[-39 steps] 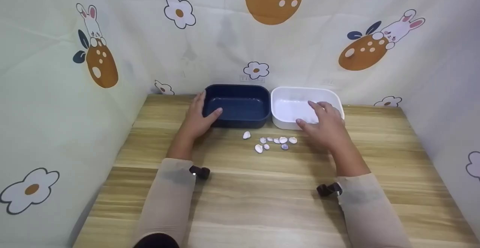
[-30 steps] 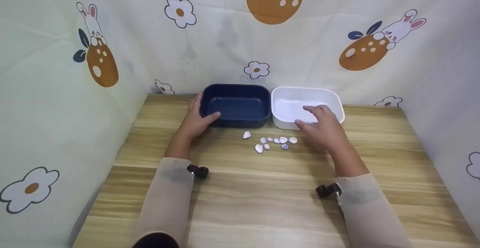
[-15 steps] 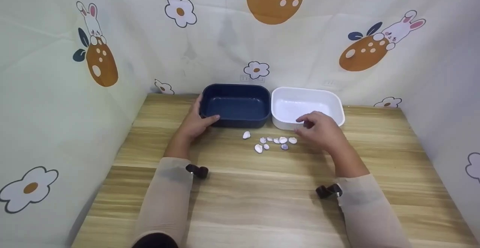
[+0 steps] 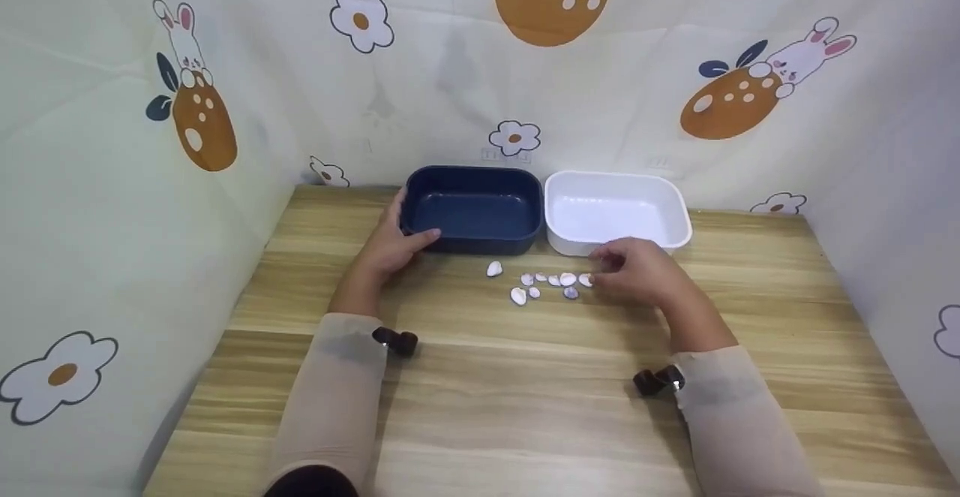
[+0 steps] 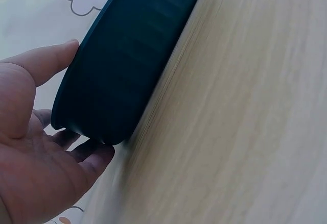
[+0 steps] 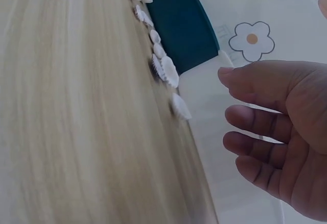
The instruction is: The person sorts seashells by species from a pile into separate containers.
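Note:
My left hand point(image 4: 388, 242) holds the left end of a dark blue rectangular tub point(image 4: 480, 245). In the left wrist view, its thumb point(image 5: 56, 60) lies against the tub's rim, and the other fingers bend around the end wall. My right hand point(image 4: 645, 272) hovers in front of the white tub point(image 4: 559, 238), beside the rightmost seashell point(image 4: 586, 280). Its fingers are gently bent with nothing between them, as the right wrist view shows. Several more small white and purplish seashells point(image 4: 568, 279) lie loosely grouped on the table before the tubs, and a single shell point(image 4: 494, 269) lies apart to the left.
The two tubs stand side by side at the back of the wood-grain table point(image 4: 510, 407), nothing visible inside. Behind them hangs a pale printed cloth point(image 4: 420, 91), which also encloses both sides.
My right hand has drawn back from over the white tub and lowered toward the rightmost shell, its thumb and fingers coming closer together. The left hand stays at the dark blue tub.

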Demonstrator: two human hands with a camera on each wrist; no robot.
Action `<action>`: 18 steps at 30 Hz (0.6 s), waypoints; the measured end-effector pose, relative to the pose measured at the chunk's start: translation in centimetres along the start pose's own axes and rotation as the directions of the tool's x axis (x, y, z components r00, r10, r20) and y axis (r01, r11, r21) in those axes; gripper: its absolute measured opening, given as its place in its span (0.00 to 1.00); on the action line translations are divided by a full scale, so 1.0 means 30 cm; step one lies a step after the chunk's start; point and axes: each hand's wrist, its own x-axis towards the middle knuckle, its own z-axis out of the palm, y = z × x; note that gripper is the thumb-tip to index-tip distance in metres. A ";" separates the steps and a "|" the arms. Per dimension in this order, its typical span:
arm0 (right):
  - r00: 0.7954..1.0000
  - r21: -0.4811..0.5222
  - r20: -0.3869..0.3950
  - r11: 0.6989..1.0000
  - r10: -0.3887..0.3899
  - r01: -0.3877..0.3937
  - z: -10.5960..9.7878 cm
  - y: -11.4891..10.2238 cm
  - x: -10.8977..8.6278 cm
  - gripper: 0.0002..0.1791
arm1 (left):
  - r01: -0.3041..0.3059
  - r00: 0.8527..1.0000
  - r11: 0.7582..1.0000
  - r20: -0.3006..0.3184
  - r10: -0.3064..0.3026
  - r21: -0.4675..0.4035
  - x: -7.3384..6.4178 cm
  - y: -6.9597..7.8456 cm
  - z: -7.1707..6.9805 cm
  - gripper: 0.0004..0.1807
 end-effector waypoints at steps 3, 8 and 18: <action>1.000 -0.002 0.017 1.000 -0.026 0.026 0.011 0.012 0.002 0.18 | 0.001 1.000 1.000 0.005 -0.001 0.006 0.000 0.000 -0.001 0.61; 0.997 0.001 0.044 0.998 -0.061 0.061 0.031 0.029 0.009 0.20 | -0.008 1.000 1.000 0.009 0.009 -0.024 -0.001 0.003 -0.001 0.61; 0.991 -0.009 0.066 0.993 -0.120 0.120 0.068 0.046 0.023 0.16 | 0.006 1.000 1.000 0.008 -0.006 -0.018 0.003 -0.005 -0.005 0.61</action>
